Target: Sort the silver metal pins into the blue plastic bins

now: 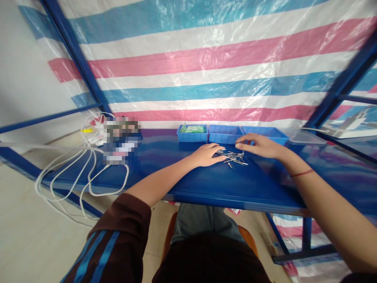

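A loose pile of thin silvery metal pins (234,157), shaped like pop rivets, lies on the blue table. My left hand (207,155) rests at the pile's left side, thumb and fingers apart, with some pins in the gap between them. Part of the pile there is hidden by the fingers. Over the pile's right side is my right hand (255,144), its fingers curved and thumb apart, with nothing visible in it. Behind the hands stand a blue bin with green packets (193,133), a middle blue bin (224,135) and a right blue bin (266,134), partly covered by my right hand.
The blue table (212,186) has a raised front edge. At its left lie a blurred-out item (120,139) and looped white cables (91,177). A clear plastic lid (306,136) sits right of the bins. Blue frame posts and a striped plastic sheet (191,63) stand behind.
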### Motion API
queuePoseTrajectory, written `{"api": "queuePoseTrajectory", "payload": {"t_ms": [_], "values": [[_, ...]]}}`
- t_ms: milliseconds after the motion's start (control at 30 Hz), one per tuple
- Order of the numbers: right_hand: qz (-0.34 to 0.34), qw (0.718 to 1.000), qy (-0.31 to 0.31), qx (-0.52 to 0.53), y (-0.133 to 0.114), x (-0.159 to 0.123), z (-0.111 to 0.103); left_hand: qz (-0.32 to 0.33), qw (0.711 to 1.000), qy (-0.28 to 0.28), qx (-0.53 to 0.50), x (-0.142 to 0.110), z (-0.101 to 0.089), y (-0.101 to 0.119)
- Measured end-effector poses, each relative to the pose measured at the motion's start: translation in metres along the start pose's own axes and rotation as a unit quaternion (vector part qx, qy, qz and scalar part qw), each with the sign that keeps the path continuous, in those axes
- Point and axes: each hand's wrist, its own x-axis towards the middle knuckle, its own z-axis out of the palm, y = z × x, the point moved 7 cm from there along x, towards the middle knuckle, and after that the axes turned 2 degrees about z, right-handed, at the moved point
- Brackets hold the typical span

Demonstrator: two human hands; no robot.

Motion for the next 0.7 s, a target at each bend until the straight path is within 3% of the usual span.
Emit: {"api": "queuePoseTrajectory", "payload": {"t_ms": [100,233,367,567,700], "values": [[-0.082,0.991,-0.096,0.044,-0.028,-0.007,0.029,-0.02,0.999,0.012,0.025,-0.004,-0.006,0.001],[-0.063,0.991,-0.116,0.005,-0.033,-0.015,0.054,-0.077,0.996,-0.034,0.03,-0.012,-0.004,-0.005],[-0.062,0.995,-0.081,-0.01,-0.033,-0.014,0.064,-0.085,0.995,-0.054,0.012,-0.014,0.001,-0.008],[-0.15,0.987,0.01,0.064,-0.048,-0.007,0.058,0.022,0.999,-0.018,-0.022,0.0,0.005,-0.005],[-0.143,0.986,0.048,0.065,-0.044,0.003,0.058,0.059,0.998,0.003,-0.036,0.008,0.008,-0.009]]}}
